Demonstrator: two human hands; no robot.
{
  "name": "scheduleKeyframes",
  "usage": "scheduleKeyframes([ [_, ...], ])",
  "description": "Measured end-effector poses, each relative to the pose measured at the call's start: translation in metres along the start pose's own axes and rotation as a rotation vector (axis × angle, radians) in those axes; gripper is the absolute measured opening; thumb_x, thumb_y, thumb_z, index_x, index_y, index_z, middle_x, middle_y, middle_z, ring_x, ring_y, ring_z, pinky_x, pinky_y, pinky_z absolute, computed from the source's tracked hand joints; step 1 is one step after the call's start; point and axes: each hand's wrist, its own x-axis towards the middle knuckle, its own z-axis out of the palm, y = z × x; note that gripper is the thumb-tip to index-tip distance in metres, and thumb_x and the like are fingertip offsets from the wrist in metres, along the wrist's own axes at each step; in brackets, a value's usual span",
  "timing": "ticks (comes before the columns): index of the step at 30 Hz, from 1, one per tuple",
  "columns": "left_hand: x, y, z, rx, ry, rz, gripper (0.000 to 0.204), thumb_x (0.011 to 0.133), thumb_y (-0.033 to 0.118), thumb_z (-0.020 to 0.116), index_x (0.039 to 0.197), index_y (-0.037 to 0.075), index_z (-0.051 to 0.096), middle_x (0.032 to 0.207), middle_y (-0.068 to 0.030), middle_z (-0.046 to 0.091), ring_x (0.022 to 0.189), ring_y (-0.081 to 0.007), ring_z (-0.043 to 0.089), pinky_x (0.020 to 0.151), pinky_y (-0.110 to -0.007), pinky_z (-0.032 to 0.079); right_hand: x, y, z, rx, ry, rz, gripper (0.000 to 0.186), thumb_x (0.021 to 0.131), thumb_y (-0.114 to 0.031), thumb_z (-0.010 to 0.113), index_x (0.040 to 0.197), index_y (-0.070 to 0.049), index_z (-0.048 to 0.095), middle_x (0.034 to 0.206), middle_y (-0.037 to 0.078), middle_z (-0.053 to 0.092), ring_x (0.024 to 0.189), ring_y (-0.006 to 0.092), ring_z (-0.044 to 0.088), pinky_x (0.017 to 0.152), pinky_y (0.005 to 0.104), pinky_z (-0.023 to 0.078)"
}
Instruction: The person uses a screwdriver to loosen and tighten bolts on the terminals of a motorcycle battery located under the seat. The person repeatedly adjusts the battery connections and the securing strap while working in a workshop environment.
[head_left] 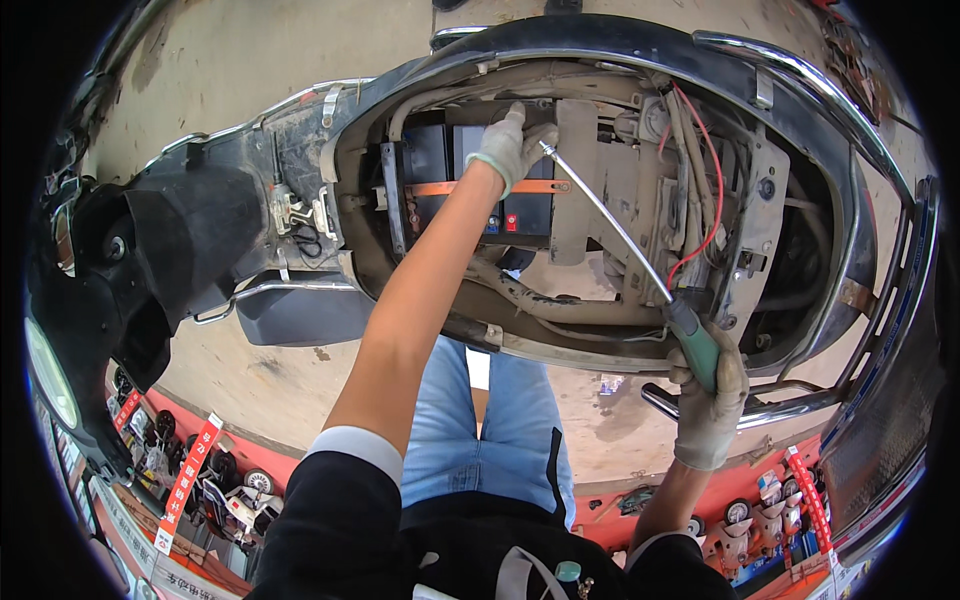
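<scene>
Pale floor (265,395) lies beneath an opened scooter (205,215); positions logged against the orange strap (538,186) across its bay.

Left of strap: black front bodywork, dusty, with a metal latch fitting (298,212) between it and the bay. At strap: dark blocks (427,158) sit underneath; a red terminal cover (512,222) shows on the near side, toward the person.

Left hand (513,145), gloved, lies just beyond the strap, its wrist over the strap's middle. Fingers partly spread, one stretched farther from the person; whether they pinch anything, cannot tell. Grey plate (575,185) under the strap's right end.

Driver (608,217): long bright shaft, green handle, right of strap. Tip is just beyond the strap's right end, at the left fingers; contact unclear. Long axis runs slantwise from there, to the right and back toward the person, crossing the open frame.

Red wire (718,200) bows well to the right of the strap. Right hand (712,395), gloved, is farther right and nearer the person, clamped around the handle.

Judged key relation: tip to strap end, along that slanted axis. Left hand is nearer the tip; right hand commands the far end.
</scene>
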Motion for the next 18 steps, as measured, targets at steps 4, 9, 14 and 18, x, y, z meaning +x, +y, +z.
scheduleKeyframes([
  [4,0.039,-0.009,0.023,-0.244,0.004,-0.079,0.033,0.1,0.028,0.041,0.112,-0.002,0.048,0.105,-0.0216,0.061,0.086,-0.0301,0.065,0.07,-0.037,0.062,-0.002,0.003,-0.004,-0.026,0.057,-0.017,0.059,0.087,-0.042,0.06,0.116,0.009,0.054,0.088,0.018,0.065,0.071,0.0229,0.066,0.057,0.0289,0.051],
  [9,0.041,-0.021,0.024,-0.544,-0.087,-0.018,0.021,0.097,0.014,0.046,0.107,-0.004,0.049,0.098,-0.0183,0.06,0.087,-0.0309,0.065,0.072,-0.038,0.062,0.005,0.0,-0.012,-0.078,-0.009,-0.024,0.059,0.089,-0.044,0.057,0.116,0.009,0.054,0.086,0.017,0.065,0.074,0.0224,0.066,0.06,0.0274,0.05],
  [14,0.022,-0.047,-0.002,-0.523,-0.035,-0.058,0.012,0.093,0.002,0.05,0.102,-0.005,0.051,0.099,-0.0167,0.059,0.088,-0.0291,0.065,0.076,-0.034,0.062,0.019,-0.01,0.012,-0.172,0.009,-0.083,0.05,0.091,-0.034,0.058,0.117,0.009,0.054,0.088,0.015,0.065,0.077,0.0192,0.065,0.061,0.0255,0.05],
  [18,0.006,-0.071,-0.031,-0.242,-0.005,0.143,0.012,0.093,0.001,0.049,0.103,-0.005,0.052,0.098,-0.0159,0.06,0.089,-0.0276,0.065,0.078,-0.031,0.061,0.03,-0.012,0.049,-0.295,-0.012,-0.14,0.04,0.093,-0.024,0.057,0.117,0.009,0.055,0.091,0.015,0.066,0.075,0.0157,0.064,0.06,0.0236,0.05],
])
